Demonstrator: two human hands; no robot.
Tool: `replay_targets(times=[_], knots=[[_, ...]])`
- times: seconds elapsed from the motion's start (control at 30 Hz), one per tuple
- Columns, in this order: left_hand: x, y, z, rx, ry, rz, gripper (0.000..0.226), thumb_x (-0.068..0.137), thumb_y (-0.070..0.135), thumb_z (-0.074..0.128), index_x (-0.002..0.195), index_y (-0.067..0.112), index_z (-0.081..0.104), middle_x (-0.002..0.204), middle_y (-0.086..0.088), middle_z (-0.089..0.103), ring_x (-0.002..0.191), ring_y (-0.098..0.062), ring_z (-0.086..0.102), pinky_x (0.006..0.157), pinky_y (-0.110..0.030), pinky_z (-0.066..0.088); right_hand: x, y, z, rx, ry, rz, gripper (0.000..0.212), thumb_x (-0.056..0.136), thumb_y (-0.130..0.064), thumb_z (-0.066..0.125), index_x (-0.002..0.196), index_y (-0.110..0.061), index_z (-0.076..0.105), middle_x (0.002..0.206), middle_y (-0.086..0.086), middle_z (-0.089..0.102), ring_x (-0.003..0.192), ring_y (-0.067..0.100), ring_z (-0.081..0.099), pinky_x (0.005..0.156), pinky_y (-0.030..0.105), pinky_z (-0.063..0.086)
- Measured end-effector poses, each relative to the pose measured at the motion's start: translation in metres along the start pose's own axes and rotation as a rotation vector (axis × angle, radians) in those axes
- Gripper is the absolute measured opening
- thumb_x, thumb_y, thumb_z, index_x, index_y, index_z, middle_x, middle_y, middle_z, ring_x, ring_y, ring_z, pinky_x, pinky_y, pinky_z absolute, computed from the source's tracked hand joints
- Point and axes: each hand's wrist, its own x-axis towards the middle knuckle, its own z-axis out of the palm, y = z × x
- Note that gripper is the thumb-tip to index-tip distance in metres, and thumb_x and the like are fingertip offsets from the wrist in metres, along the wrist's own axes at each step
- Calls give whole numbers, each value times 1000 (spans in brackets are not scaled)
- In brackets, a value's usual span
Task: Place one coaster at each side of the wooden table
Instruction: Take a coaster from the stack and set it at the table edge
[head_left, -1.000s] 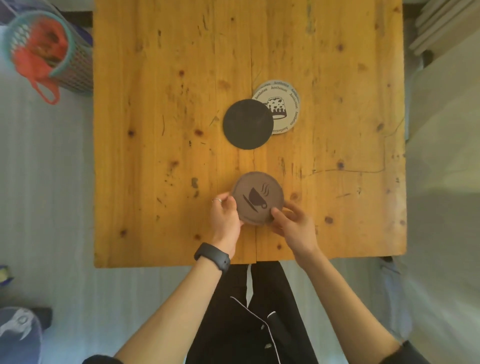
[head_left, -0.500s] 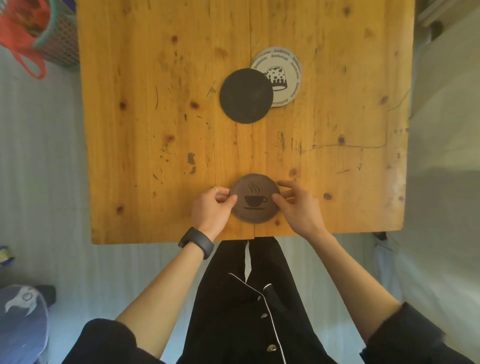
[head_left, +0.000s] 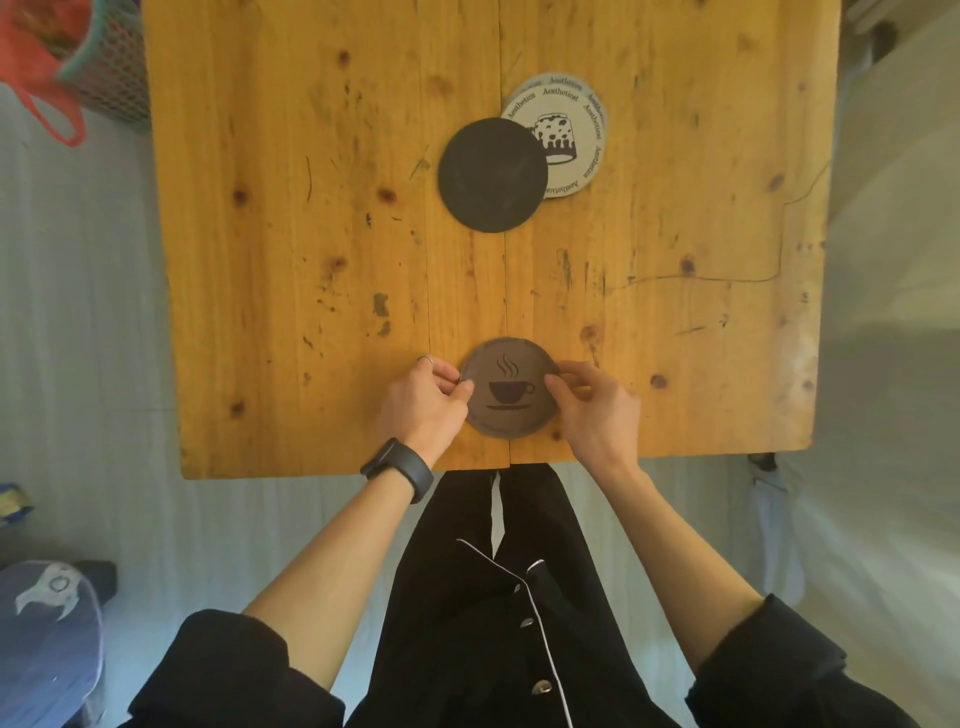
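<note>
A brown coaster with a steaming-cup print lies flat on the wooden table close to its near edge, cup upright toward me. My left hand pinches its left rim and my right hand pinches its right rim. Further up the table a plain black coaster overlaps the lower left of a white printed coaster.
A mesh basket with a red bag stands on the floor past the table's far left corner. A blue-grey object with a white bird print lies on the floor at lower left. Pale bedding runs along the table's right side.
The cup coaster has been turned from tilted to upright and drawn toward the near edge. Both hands stayed on its rim. The view shifted so the table sits higher in frame.
</note>
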Motion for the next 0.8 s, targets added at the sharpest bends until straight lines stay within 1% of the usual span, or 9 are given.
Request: replay_targets(times=[0.07,0.17,0.23,0.3,0.43,0.53,0.6,0.8], knots=[[0,1,-1,33,-10,9,16,83,44,67,87,31,58,75,15,65,58,1,53,44,-17,30,-1,1,2,15,17,2,23,92,-38,68,112,-29,74,88,-13,71,83,4,67,74,30,58],[-2,0,-2,74,-23,11,18,83,46,66,85,32,56,74,16,65,62,-4,58,46,-19,34,-2,0,2,16,19,7,22,92,-37,68,111,-29,74,87,-14,70,80,3,66,74,34,60],[-3,0,-1,92,-23,5,19,83,48,65,85,32,57,75,16,65,66,-9,62,48,-20,38,-1,0,1,13,2,15,22,92,-38,68,112,-30,73,89,-13,71,79,5,68,72,38,62],[-5,0,1,101,-13,-3,19,83,49,65,86,31,58,77,16,67,69,-10,63,50,-20,38,-1,0,0,10,-20,19,22,92,-39,68,112,-30,72,89,-14,70,76,8,70,68,41,62],[-7,2,2,102,1,-21,19,83,48,65,89,30,60,81,14,69,70,-12,62,49,-20,36,-3,-1,-2,-37,-33,0,21,91,-39,68,110,-30,69,81,-21,64,72,8,69,69,41,62],[-7,4,2,119,1,-23,19,84,47,65,90,30,60,81,14,69,73,-13,63,55,-23,42,-3,0,-3,-47,-45,-6,20,91,-38,68,109,-30,68,79,-21,64,69,9,69,69,42,61],[-7,4,2,121,-2,-29,19,84,47,65,90,30,60,81,14,68,73,-12,63,55,-23,43,-3,-1,-2,-47,-44,-12,19,92,-37,68,108,-29,67,79,-21,63,68,10,69,68,42,61],[-9,2,3,119,-9,-35,20,84,48,64,92,29,61,84,14,69,75,-13,65,62,-27,51,-6,1,0,-65,-13,-40,17,91,-36,68,106,-29,66,74,-22,61,72,8,66,66,39,59]])
